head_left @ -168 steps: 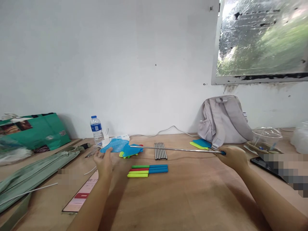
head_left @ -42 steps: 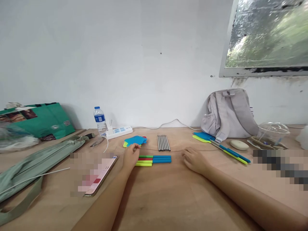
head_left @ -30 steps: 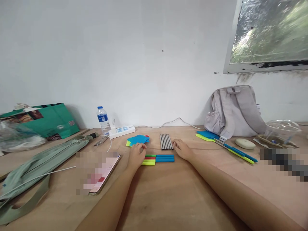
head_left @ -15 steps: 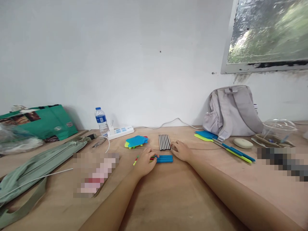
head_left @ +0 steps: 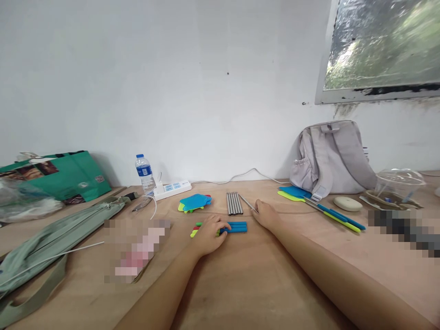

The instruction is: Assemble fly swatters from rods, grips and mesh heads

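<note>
While both forearms stretch forward over the wooden worktop (head_left: 240, 284), the left hand (head_left: 208, 233) lies palm down on the left ends of a row of coloured handles (head_left: 233, 227). Green, red and yellow tips poke out to its left and blue lengths to its right; about four handles show, though the hand hides too much to count them surely. Its fingers are curled loosely over them, not clearly gripping.

Just right of the handles, the right hand (head_left: 268, 215) rests low on the worktop with its fingers pinched on one thin metal rod (head_left: 248, 203), which slants away from a bundle of rods (head_left: 234, 203) lying side by side just beyond the handles; about six remain in it.

Left of the bundle sits a small stack of blue and yellow-green mesh heads (head_left: 195, 202), and a second such stack (head_left: 292, 193) lies by one grey backpack (head_left: 332, 158). Two finished swatters (head_left: 332, 215) lie near it. One water bottle (head_left: 144, 173) stands beside one power strip (head_left: 172, 189).
</note>
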A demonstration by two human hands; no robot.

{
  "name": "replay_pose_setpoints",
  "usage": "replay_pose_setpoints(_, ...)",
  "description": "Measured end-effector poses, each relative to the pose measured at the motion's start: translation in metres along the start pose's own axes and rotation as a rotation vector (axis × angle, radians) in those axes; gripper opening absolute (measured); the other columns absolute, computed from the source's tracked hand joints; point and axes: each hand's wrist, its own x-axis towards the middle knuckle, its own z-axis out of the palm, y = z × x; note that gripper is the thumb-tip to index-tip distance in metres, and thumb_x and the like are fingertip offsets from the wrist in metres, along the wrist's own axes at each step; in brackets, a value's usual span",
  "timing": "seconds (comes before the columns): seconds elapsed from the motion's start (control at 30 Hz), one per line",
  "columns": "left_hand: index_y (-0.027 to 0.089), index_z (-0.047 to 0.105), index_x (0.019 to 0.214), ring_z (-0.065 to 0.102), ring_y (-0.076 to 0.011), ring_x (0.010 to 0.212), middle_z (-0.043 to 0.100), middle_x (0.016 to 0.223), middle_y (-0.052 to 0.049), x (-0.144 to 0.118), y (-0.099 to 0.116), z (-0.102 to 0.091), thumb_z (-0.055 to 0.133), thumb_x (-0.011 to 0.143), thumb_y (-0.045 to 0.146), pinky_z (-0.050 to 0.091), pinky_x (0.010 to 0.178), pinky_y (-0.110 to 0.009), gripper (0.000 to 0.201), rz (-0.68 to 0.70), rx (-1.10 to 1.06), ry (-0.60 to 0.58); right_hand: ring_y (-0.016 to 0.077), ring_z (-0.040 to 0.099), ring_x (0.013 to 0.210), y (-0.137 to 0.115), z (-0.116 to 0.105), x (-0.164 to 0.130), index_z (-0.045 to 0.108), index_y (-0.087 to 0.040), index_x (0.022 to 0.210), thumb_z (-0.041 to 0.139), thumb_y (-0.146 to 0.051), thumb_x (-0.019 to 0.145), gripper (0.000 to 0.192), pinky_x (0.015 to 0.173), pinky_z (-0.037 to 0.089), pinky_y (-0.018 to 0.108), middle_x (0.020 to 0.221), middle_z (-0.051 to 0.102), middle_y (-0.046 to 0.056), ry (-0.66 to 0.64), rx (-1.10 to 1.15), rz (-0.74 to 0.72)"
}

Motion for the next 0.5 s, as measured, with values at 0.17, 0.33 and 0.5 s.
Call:
replay_pose_setpoints(0.17,0.023,0.06,0.085,0.048,-0.0198,0.089,0.056,0.085,-0.004,0.0,0.002,-0.002,0.045,0.075,0.019,0.037,0.079,-0.033,0.018,0.007,-0.007,-0.013,0.0219,0.054,0.083,0.023,-0.007,-0.004,0.053,-0.017,0.075,0.043,-0.024,0.08,0.013,0.071,0.035,0.032,0.087,0.059,0.012,0.047,0.137,0.046)
replay_pose_setpoints(0.33,0.022,0.059,0.085,0.048,-0.0197,0.088,0.055,0.084,-0.004,0.0,0.004,-0.002,0.047,0.074,0.018,0.037,0.079,-0.033,0.017,-0.002,0.0,-0.016,0.0221,0.054,0.079,0.04,-0.017,-0.016,0.049,-0.018,0.073,0.031,-0.028,0.083,0.023,0.069,0.038,0.033,0.077,0.059,0.011,0.201,0.36,0.171)
replay_pose_setpoints(0.5,0.022,0.057,0.081,0.048,-0.0194,0.088,0.055,0.085,-0.003,0.001,0.006,0.0,0.048,0.073,0.017,0.038,0.078,-0.033,0.013,0.008,-0.015,-0.033,0.0163,0.052,0.057,0.027,-0.016,-0.045,0.049,-0.02,0.075,0.035,-0.046,0.079,0.03,0.051,0.039,0.027,0.061,0.054,0.002,0.251,0.713,0.235)
